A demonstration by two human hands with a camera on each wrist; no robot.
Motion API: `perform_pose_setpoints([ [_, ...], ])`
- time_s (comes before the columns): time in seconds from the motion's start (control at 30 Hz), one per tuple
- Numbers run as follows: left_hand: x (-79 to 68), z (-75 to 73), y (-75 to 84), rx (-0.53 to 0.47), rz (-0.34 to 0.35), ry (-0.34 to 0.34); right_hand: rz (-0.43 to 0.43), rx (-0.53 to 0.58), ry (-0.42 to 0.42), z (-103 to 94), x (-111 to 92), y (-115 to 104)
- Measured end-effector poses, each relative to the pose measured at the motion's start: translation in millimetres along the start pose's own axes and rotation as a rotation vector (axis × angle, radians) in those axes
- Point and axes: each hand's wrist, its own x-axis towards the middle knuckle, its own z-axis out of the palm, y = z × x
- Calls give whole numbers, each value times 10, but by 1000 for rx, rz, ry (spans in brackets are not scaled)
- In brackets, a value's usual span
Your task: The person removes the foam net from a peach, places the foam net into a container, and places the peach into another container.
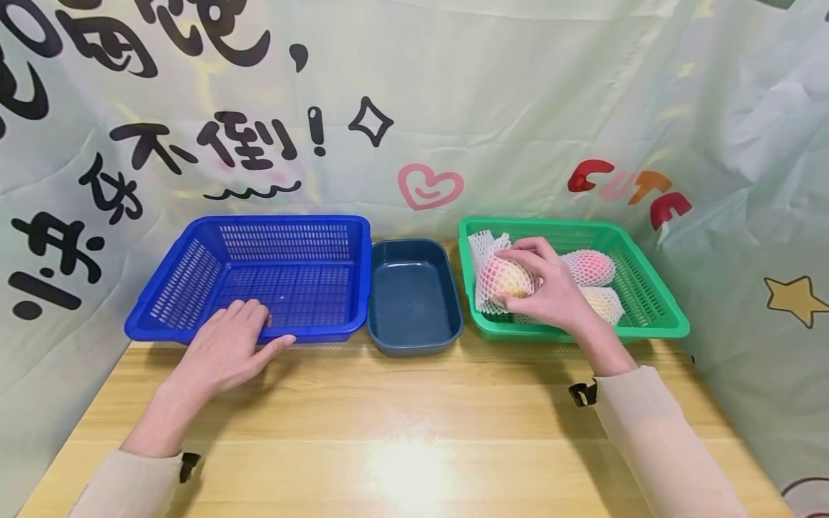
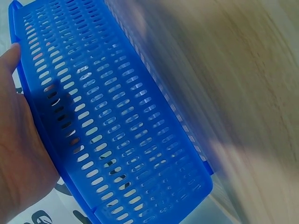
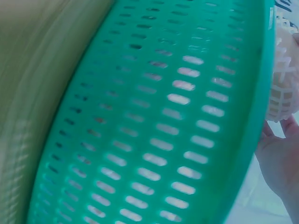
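Note:
My left hand (image 1: 231, 345) holds the near rim of a blue plastic basket (image 1: 363, 288), its fingers bent over into the basket and its thumb along the outside. In the left wrist view, finger shapes show through the slots of the blue wall (image 2: 107, 107). With thumb and fingertips, my right hand (image 1: 550, 284) grips a round yellow-and-pink fruit (image 1: 508, 279) in a white foam net, inside the left part of a green basket (image 1: 654, 306). Beside it lie a pinkish netted fruit (image 1: 588, 267) and a pale yellow one (image 1: 604, 303). The hand partly hides the basket's contents.
Between the baskets stands a dark blue-grey tray (image 1: 414, 344). All three containers sit at the back of a wooden table (image 1: 388, 410), against a printed cloth (image 1: 531, 108). More white foam net (image 1: 481, 252) shows at the green basket's left wall.

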Motion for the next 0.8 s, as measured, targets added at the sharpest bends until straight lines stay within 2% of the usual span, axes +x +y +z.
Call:
perform_pose_setpoints([
  [0.27,10,15,13,18,20,33,-91,43,63,-15,8,-206],
  [0.43,11,20,24,24,21,35,-182,72,75,18,2,-339],
  [0.53,7,16,29,21,22,36,-215,93,63,55,-11,-421],
  [0.8,-4,9,20,24,17,29,-228,160,-18,221,-112,-598],
])
